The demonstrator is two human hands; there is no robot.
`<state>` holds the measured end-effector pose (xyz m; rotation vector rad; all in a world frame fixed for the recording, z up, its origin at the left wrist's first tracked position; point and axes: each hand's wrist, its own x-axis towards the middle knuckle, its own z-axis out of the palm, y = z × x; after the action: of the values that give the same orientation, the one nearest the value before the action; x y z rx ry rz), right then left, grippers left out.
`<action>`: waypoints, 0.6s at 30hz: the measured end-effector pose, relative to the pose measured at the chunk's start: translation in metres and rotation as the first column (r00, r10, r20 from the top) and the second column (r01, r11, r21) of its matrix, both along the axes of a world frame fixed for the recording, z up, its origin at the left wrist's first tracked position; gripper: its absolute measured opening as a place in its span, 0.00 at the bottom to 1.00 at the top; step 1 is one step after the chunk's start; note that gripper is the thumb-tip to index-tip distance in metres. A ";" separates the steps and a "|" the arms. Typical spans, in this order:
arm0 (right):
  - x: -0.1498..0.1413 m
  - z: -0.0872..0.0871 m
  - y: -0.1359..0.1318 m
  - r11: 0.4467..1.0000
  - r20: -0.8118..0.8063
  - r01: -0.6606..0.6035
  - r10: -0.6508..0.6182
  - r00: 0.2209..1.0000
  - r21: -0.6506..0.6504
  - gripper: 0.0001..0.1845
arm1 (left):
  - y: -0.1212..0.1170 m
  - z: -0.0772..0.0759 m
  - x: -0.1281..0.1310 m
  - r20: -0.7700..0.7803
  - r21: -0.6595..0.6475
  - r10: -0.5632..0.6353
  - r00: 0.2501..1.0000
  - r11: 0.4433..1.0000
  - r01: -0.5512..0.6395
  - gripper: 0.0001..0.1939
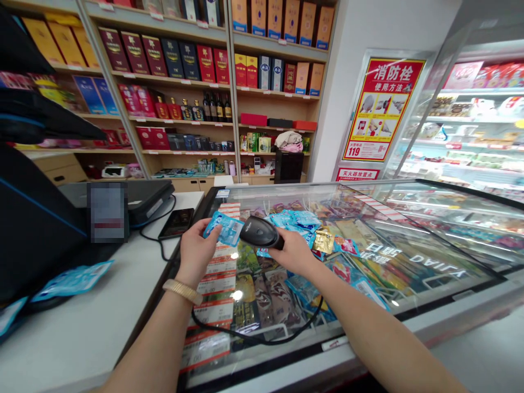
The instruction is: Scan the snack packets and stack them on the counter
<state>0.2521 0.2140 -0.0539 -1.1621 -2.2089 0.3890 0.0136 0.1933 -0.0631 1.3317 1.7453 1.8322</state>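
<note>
My left hand (195, 252) pinches a small light-blue packet (226, 228) and holds it up over the glass lid of a chest freezer (409, 262). My right hand (292, 252) is wrapped round the handle of a black barcode scanner (260, 231), whose head points at the packet from a few centimetres away. The scanner's black cable (262, 337) loops down across the glass under my right forearm. A gold bracelet (182, 291) sits on my left wrist. Several more blue packets (295, 220) and a gold one (323, 240) lie on the glass just behind the scanner.
A white counter (94, 327) at left carries a dark monitor (33, 218), a phone (177, 222) and a blue packet (73, 279). Shelves of boxed bottles (164, 60) fill the back wall. A red fire-hydrant poster (380, 109) and an open chiller (470, 125) stand right.
</note>
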 end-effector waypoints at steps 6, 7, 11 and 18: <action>0.000 -0.004 0.000 1.000 -0.047 0.011 -0.011 0.999 0.012 0.16 | -0.009 0.011 -0.002 -0.126 -0.016 0.130 0.983 0.991 -0.133 0.19; 0.000 -0.005 0.000 1.000 -0.059 0.010 -0.009 0.998 0.017 0.17 | -0.012 0.016 -0.007 -0.154 -0.003 0.167 0.974 0.986 -0.169 0.19; 0.001 -0.007 0.001 1.000 -0.108 -0.014 0.016 0.994 0.021 0.17 | -0.038 0.039 -0.049 -0.279 0.046 0.344 0.896 0.937 -0.346 0.21; 0.002 -0.008 0.001 1.000 -0.103 -0.004 0.007 0.995 0.022 0.16 | -0.093 0.046 -0.164 -0.474 -0.133 0.513 0.716 0.762 -0.634 0.11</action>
<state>0.2536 0.2154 -0.0617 -1.1000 -2.1228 0.4166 -0.1509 0.1001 -0.0167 1.1845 2.8086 1.5121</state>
